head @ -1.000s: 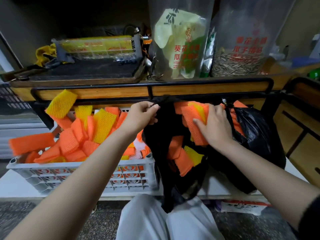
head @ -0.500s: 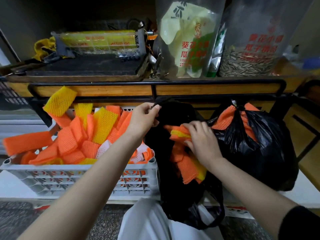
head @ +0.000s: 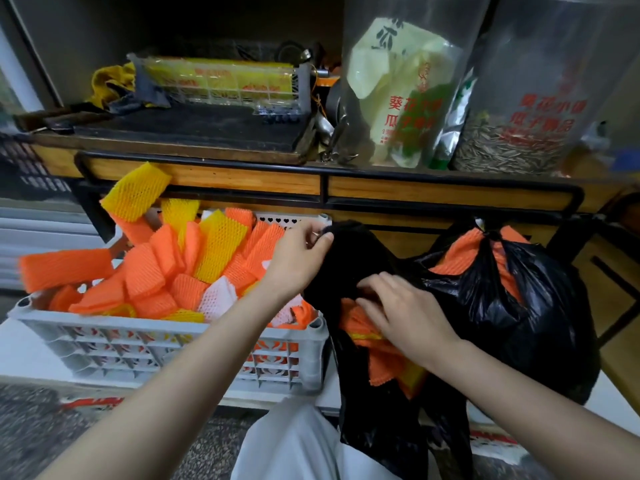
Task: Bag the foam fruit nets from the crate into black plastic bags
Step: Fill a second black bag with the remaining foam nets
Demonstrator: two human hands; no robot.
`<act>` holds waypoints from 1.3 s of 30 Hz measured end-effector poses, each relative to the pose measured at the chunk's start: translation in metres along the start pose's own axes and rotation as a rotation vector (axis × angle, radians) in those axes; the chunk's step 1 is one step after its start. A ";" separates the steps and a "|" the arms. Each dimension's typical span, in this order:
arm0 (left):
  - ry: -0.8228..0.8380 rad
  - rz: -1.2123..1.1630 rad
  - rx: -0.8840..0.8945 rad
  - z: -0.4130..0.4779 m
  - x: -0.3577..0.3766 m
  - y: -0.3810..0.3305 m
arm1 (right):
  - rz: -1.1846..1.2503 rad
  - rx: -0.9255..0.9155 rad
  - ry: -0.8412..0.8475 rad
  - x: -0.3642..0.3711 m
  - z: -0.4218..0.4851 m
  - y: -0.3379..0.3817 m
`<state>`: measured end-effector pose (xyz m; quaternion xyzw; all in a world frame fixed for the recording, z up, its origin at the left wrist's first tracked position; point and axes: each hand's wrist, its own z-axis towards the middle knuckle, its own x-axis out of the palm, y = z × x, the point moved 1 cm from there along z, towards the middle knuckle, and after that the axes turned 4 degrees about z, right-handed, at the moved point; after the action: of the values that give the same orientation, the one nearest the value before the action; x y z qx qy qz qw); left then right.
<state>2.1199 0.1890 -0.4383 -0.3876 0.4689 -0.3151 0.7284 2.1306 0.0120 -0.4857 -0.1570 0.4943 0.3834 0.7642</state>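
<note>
Crate (head: 166, 344): heaped orange, yellow, white foam nets (head: 145, 282). Just right of crate, my left hand (head: 298, 258) pinches the open bag (head: 377, 427) rim; right hand (head: 405, 317) grips a net stack (head: 381, 365) inside. Farther right: knotted bag (head: 526, 313), orange nets showing.

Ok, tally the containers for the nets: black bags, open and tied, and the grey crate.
Open black bag: 1
Tied black bag: 1
Grey crate: 1
Total: 3

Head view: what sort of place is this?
Probably a small shop's stock corner: a clear sack of sunflower seeds on the wooden shelf and a grey crate heaped with foam fruit nets.
</note>
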 end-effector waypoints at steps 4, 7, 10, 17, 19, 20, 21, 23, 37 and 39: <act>-0.043 0.190 0.115 -0.014 -0.022 0.018 | 0.066 -0.070 -0.117 -0.030 0.028 0.025; -0.062 0.329 0.180 -0.021 -0.048 0.045 | 0.099 -0.114 -0.176 -0.035 0.056 0.047; -0.094 0.472 0.143 -0.023 -0.082 0.079 | 0.159 -0.150 -0.165 -0.024 0.087 0.072; -0.187 0.598 -0.102 -0.016 -0.148 0.151 | 0.348 -0.069 0.082 0.054 0.157 0.121; -0.186 0.636 -0.161 -0.011 -0.159 0.171 | 0.401 -0.024 0.173 0.084 0.169 0.126; -0.184 0.649 -0.185 -0.008 -0.165 0.180 | 0.418 0.002 0.231 0.101 0.173 0.128; -0.181 0.655 -0.208 -0.005 -0.169 0.190 | 0.429 0.030 0.295 0.117 0.176 0.128; -0.166 0.651 -0.262 0.002 -0.176 0.207 | 0.448 0.101 0.421 0.147 0.178 0.128; -0.299 0.568 -0.426 0.029 -0.186 0.239 | 0.392 0.245 0.523 0.195 0.176 0.117; -0.412 0.497 -0.370 0.025 -0.189 0.230 | 0.414 0.280 0.415 0.180 0.180 0.115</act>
<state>2.0970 0.4669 -0.5468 -0.4422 0.4415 0.0460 0.7794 2.1991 0.2765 -0.5437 -0.0213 0.7090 0.4188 0.5671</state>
